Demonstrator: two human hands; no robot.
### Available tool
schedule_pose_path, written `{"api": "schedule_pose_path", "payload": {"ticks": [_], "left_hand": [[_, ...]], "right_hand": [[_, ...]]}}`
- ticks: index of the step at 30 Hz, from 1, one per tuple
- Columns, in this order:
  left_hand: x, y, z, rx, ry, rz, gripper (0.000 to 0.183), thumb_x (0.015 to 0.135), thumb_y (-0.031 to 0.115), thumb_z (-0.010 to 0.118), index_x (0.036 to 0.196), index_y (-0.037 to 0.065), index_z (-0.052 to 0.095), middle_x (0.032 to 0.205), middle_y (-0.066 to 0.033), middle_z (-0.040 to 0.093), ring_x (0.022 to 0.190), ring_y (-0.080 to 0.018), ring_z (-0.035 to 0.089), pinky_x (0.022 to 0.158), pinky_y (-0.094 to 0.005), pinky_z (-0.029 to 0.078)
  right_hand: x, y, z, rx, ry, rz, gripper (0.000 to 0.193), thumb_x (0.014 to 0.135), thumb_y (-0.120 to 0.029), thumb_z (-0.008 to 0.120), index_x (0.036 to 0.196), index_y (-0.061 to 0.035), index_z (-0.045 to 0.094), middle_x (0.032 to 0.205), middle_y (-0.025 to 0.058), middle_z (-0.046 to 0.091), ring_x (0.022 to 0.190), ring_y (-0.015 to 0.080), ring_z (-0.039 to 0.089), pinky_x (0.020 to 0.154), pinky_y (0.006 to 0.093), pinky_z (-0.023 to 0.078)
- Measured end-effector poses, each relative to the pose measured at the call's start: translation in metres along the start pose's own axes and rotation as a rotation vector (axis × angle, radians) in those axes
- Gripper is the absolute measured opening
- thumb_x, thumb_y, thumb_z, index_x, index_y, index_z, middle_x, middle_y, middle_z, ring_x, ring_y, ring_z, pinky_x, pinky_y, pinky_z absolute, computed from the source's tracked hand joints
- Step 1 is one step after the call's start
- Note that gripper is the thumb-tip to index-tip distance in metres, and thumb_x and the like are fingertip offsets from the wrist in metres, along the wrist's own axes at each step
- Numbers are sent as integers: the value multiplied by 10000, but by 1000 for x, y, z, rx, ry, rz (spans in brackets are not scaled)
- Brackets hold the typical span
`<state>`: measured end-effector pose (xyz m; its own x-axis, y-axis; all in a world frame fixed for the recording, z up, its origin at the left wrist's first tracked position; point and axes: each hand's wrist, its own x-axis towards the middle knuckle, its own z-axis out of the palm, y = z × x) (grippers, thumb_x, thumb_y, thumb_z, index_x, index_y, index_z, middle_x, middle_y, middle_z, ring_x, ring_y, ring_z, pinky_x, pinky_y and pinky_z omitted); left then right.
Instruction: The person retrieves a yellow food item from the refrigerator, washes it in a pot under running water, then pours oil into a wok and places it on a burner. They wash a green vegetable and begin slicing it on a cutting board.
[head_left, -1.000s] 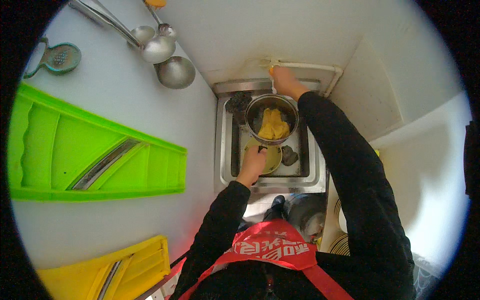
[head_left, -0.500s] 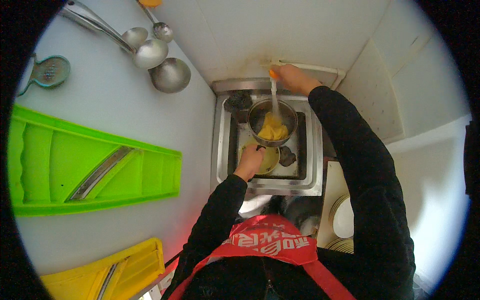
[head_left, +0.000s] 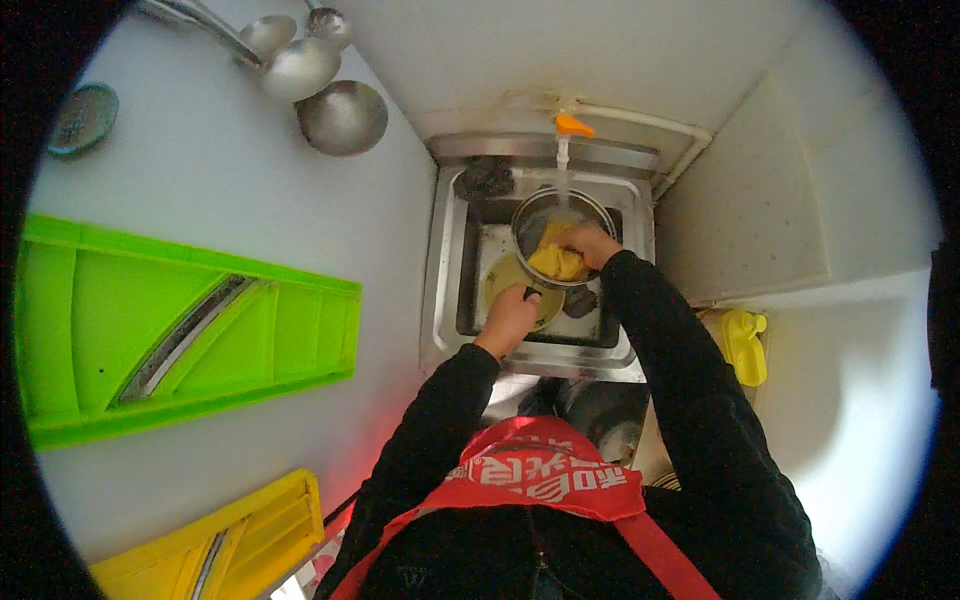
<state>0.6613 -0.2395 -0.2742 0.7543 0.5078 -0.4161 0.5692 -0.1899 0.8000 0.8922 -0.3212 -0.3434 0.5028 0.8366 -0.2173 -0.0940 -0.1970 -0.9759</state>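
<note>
My left hand [head_left: 511, 318] is closed around the dark handle of a metal pot [head_left: 518, 232], which I hold over the sink [head_left: 436, 320]. Inside the pot lies a crumpled yellow cloth [head_left: 556, 262]. My right hand [head_left: 590, 243] reaches in from the right with its fingers closed on the cloth; the fingertips are partly hidden. A white tap [head_left: 563, 150] with an orange lever [head_left: 574, 125] runs a stream of water into the pot. Below the pot, a pale yellowish bowl [head_left: 548, 312] sits in the basin, partly covered by the pot and my hand.
A dark scouring pad [head_left: 484, 178] rests at the sink's back left corner. Ladles [head_left: 342, 117], a green slicer [head_left: 200, 330] and a yellow slicer [head_left: 215, 545] are along the left wall. A yellow bottle [head_left: 742, 347] stands right of my right arm.
My right hand has let go of the tap lever and come down into the pot onto the yellow cloth. The left hand keeps its hold on the handle. Water still runs.
</note>
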Motion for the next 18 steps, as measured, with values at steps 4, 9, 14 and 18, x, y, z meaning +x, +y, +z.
{"api": "schedule_pose_path", "payload": {"ticks": [4, 9, 14, 18], "left_hand": [[1, 2, -7, -182, -115, -241, 285, 986, 209, 594, 1019, -70, 637, 871, -241, 662, 811, -389, 621, 732, -464, 473], [6, 0, -1, -171, -69, -110, 285, 985, 206, 594, 1038, -71, 636, 891, -212, 665, 803, -360, 627, 722, -444, 479], [7, -2, 3, -237, -68, -169, 275, 986, 199, 596, 1046, -66, 641, 949, -213, 673, 854, -342, 622, 779, -433, 477], [7, 2, 0, -251, -67, -146, 268, 988, 193, 594, 1037, -66, 643, 962, -214, 672, 883, -332, 624, 794, -438, 477]], "right_hand": [[17, 10, 4, 151, 166, 342, 220, 828, -40, 764, 1011, 74, 718, 1011, 203, 750, 852, 272, 728, 766, 358, 577], [18, 1, 5, -724, 213, 91, 265, 815, -154, 806, 977, 42, 737, 987, 228, 739, 869, 354, 722, 801, 418, 583], [17, -14, -1, -1172, 106, -102, 309, 822, -389, 743, 915, -94, 757, 881, 181, 729, 813, 404, 690, 742, 519, 562], [28, -13, -3, -1085, 288, -98, 261, 825, -295, 721, 849, -36, 744, 836, 206, 710, 830, 405, 690, 740, 509, 552]]}}
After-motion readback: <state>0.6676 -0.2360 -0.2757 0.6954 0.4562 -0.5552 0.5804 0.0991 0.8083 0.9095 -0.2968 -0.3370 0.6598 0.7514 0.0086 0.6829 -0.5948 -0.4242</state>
